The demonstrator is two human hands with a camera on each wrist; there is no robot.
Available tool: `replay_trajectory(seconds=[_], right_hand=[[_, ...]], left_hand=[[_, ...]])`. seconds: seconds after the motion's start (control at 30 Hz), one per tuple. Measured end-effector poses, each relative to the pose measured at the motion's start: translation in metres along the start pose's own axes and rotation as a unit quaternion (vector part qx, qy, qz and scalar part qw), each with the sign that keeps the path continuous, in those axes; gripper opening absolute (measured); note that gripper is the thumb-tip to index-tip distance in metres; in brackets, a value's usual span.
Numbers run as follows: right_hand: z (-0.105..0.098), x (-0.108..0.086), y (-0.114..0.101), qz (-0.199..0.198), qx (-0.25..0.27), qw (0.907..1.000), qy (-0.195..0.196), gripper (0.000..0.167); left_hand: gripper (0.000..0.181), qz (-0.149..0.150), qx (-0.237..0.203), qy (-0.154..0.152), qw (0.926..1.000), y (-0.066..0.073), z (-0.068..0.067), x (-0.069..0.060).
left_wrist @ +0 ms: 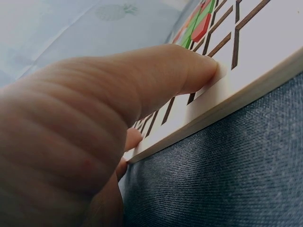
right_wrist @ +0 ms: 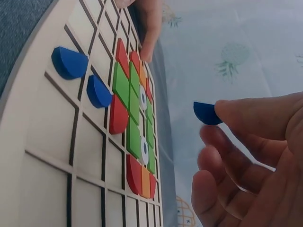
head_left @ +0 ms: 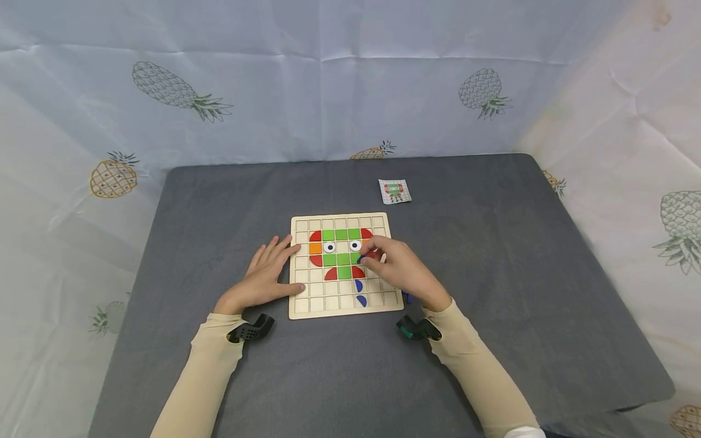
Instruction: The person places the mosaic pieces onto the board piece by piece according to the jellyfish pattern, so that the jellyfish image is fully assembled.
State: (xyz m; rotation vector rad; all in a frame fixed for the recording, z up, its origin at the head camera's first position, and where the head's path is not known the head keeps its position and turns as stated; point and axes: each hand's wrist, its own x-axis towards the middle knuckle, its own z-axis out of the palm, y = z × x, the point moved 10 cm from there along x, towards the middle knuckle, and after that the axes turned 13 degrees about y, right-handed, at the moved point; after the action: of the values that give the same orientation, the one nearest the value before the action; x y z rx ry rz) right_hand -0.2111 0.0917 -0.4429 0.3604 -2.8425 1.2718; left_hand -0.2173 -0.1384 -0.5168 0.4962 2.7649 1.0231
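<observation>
A wooden grid board (head_left: 301, 308) lies on the table, bearing red, orange and green pieces (head_left: 342, 260) and two white eye pieces (head_left: 328, 247). My left hand (head_left: 261, 278) rests at the board's left side with fingers spread, its thumb (left_wrist: 189, 71) pressing on the rim. Above the board's right half, my right hand (head_left: 405, 267) pinches a blue half-round piece (right_wrist: 207, 113) between thumb and finger, held clear of the surface. Two similar blue pieces (right_wrist: 70, 63) sit loosely on lower grid squares, below the red piece (right_wrist: 118, 114). In the head view, my right hand covers part of the pattern.
A small printed card (head_left: 394, 191) with a matching-looking coloured pattern lies behind the board. More blue pieces (head_left: 408, 297) lie by the board's right edge, partly hidden under my right wrist. The grey table (head_left: 493, 243) meets a pineapple-print curtain (head_left: 328, 103) at the back.
</observation>
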Motion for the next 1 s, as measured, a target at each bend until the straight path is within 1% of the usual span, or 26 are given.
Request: replay_trajectory(seconds=[0.13,0.27,0.57,0.73,1.0], right_hand=[[0.005,0.001,-0.003,-0.006,0.0,1.0,-0.002,0.008],[0.013,0.002,-0.004,-0.006,-0.002,0.9999,-0.015,0.008],[0.032,0.0,-0.004,-0.007,-0.043,0.9984,-0.036,0.005],[0.04,-0.001,-0.006,-0.016,-0.062,0.997,-0.042,0.004],[0.051,-0.004,-0.007,-0.028,-0.096,0.993,-0.062,0.007]], left_hand=[[0.091,0.0,0.0,0.001,1.0,0.0,0.0,0.001],[0.091,0.0,0.0,0.0,1.0,0.0,0.0,0.001],[0.091,-0.001,0.0,0.001,1.0,0.0,0.0,0.001],[0.091,0.0,0.001,0.003,1.0,0.0,0.0,0.001],[0.091,0.002,0.003,0.004,1.0,0.0,0.001,0.001]])
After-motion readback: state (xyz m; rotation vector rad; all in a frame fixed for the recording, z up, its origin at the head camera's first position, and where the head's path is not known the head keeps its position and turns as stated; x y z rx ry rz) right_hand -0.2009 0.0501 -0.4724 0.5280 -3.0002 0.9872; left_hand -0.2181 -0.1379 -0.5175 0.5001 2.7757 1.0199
